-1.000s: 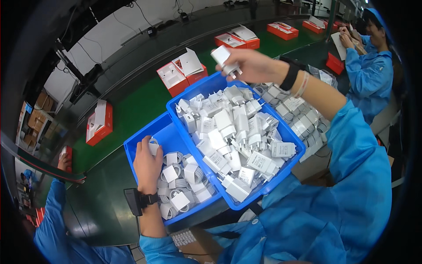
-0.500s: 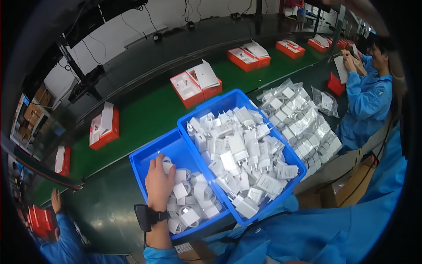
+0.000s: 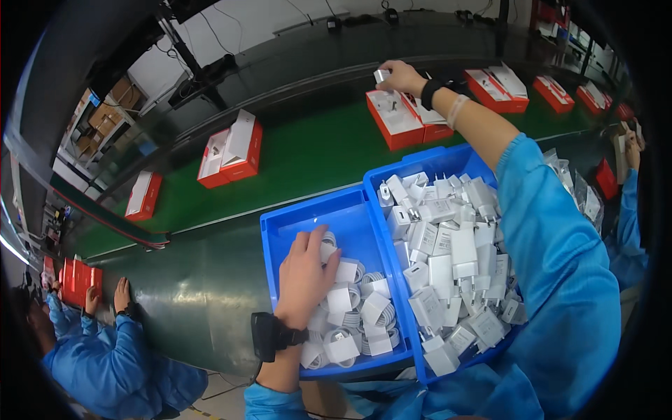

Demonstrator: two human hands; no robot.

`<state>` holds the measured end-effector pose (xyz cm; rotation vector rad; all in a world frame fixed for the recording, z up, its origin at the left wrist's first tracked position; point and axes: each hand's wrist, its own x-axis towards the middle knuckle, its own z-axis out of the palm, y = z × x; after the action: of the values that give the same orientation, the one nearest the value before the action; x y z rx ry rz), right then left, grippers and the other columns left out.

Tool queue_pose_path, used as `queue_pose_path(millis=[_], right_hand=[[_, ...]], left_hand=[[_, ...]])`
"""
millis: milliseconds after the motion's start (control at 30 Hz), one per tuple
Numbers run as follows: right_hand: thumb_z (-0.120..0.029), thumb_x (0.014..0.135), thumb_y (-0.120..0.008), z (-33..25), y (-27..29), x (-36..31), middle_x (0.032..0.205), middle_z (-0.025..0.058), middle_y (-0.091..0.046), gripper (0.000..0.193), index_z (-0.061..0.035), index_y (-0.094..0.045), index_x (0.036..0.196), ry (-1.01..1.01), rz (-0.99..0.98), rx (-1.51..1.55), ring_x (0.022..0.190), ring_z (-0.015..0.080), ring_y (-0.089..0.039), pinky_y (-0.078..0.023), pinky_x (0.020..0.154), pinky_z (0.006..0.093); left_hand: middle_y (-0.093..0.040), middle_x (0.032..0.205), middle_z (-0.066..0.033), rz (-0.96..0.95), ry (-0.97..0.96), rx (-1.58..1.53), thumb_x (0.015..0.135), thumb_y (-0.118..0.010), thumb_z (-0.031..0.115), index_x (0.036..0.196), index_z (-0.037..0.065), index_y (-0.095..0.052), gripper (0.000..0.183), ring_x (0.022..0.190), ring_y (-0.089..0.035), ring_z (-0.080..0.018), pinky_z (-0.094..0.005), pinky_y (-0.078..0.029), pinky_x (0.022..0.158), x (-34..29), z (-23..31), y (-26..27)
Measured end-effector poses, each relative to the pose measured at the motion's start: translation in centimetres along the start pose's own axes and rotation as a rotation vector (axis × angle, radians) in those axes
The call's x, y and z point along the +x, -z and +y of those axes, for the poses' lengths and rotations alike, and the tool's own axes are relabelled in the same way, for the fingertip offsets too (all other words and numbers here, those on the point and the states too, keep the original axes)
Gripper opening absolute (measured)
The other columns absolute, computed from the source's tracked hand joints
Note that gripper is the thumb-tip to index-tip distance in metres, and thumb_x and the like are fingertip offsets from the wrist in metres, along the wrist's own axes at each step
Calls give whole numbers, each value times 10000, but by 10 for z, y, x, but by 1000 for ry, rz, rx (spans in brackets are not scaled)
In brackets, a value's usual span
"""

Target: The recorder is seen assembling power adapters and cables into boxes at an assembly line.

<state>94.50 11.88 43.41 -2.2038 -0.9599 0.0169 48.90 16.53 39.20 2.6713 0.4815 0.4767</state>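
My right hand [image 3: 404, 78] reaches far forward over the belt, fingers closed on a white plug-in charger [image 3: 381, 75]. Just below it is an open red box [image 3: 397, 129] with a white inner tray. My left hand [image 3: 308, 269] is down in a blue bin [image 3: 269, 241], its thumb and fingers round a coiled white cable [image 3: 328, 246]. More coiled cables with white paper wraps [image 3: 343, 344] lie under and beside that hand. A second blue bin [image 3: 373, 189], right of the first, is heaped with white chargers [image 3: 441, 269]; my right sleeve hides part of it.
Several more open red boxes [image 3: 234, 150] stand along the green belt [image 3: 308, 147]. A co-worker in blue [image 3: 126, 357] sits at the lower left beside stacked red boxes [image 3: 78, 281]. Another person's hand [image 3: 632, 147] shows at the right, near clear plastic bags [image 3: 586, 199].
My right hand has come into view over the belt with a charger. The view has swung, shifting bins and boxes rightward. My left hand stays at the coiled cable.
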Motion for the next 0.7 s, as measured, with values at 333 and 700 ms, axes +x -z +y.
queue_pose_path(millis=[333, 700], right_hand=[[-335, 722, -786, 34, -38, 3, 1132, 243, -626, 572, -28, -634, 1180, 5, -50, -450, 1059, 396, -608, -483, 936, 428], [-159, 801, -578, -8, 2, -16, 1016, 248, -676, 296, 17, -692, 1009, 59, -305, -546, 979, 385, -658, -528, 849, 449]], left_hand=[[-592, 1026, -147, -6, 43, 32, 826, -697, 198, 1222, 75, -550, 440, 883, -623, -359, -419, -516, 705, 6, 1, 1], [-585, 1164, -241, 22, 150, -59, 830, -704, 182, 1320, -9, -444, 587, 978, -618, -393, -426, -509, 823, 6, 4, 0]])
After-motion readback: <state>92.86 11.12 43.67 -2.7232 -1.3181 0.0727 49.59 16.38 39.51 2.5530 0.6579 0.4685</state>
